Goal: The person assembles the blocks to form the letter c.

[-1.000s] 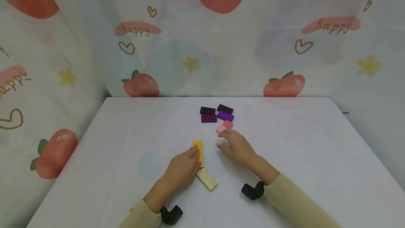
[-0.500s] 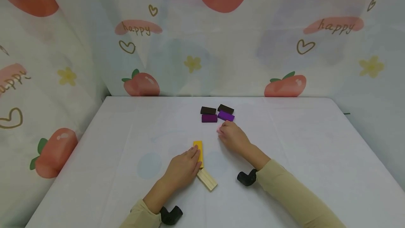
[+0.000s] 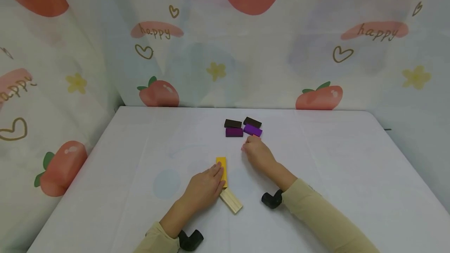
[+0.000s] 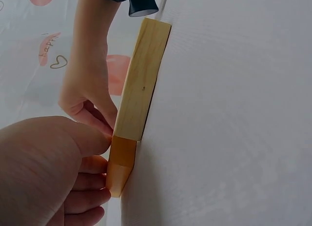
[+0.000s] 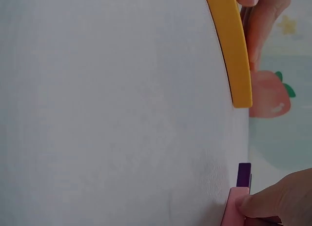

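My left hand (image 3: 203, 186) rests with its fingers extended on a yellow block (image 3: 221, 160) lying lengthwise away from me. Angled off its near end is a pale, bare-wood block (image 3: 232, 201). The left wrist view has the thumb and fingertips against the yellow block's side. Farther off, my right hand (image 3: 260, 153) pinches a light pink block (image 5: 235, 207), with its thumb on the block's face. Most of that block is hidden from the head view. A sliver of a darker pink block (image 3: 257, 136) shows just behind the fingers.
Beyond the right hand lie a violet block (image 3: 252, 130), a dark purple block (image 3: 234, 132) and two black blocks (image 3: 233, 123) close together. A white cloth covers the table (image 3: 168, 143). Behind it hangs a printed curtain (image 3: 260, 61).
My right hand, earlier spread beside the two pink blocks, has moved in and its fingers have come together on the light pink one. The left hand stays on the yellow block.
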